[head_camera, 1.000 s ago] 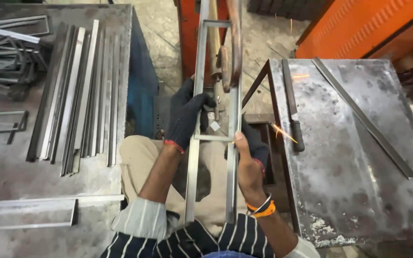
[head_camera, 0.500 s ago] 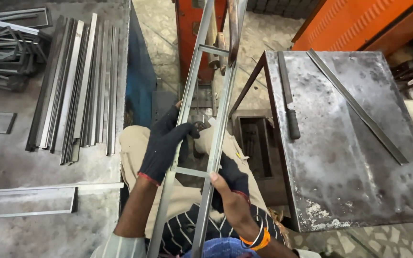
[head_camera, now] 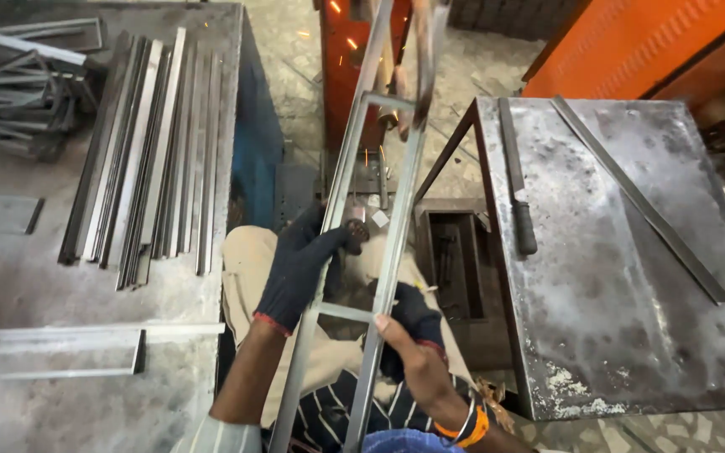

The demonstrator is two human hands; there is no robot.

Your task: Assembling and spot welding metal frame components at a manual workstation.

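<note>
Hands gripping a long ladder-like steel frame (head_camera: 379, 193) over the person's lap, between two work tables.

Left hand (head_camera: 299, 268), in a dark glove with a red cuff, is closing around the left rail of the frame, fingers wrapped on it just beside a small round metal part; right hand (head_camera: 409, 352) is holding the right rail lower down, the bare thumb pressing on the rail and a dark glove bunched in the fingers, an orange bangle (head_camera: 467, 424) sitting on the wrist. The frame is running tilted from the striped shirt up toward the orange machine (head_camera: 346, 75), where sparks are showing. Flat steel strips (head_camera: 148, 159) are lying in a row on the left table (head_camera: 86, 403); a file with dark handle (head_camera: 518, 184) and a long bar (head_camera: 639, 197) are resting on the grey metal table (head_camera: 623, 335) on the right.
</note>
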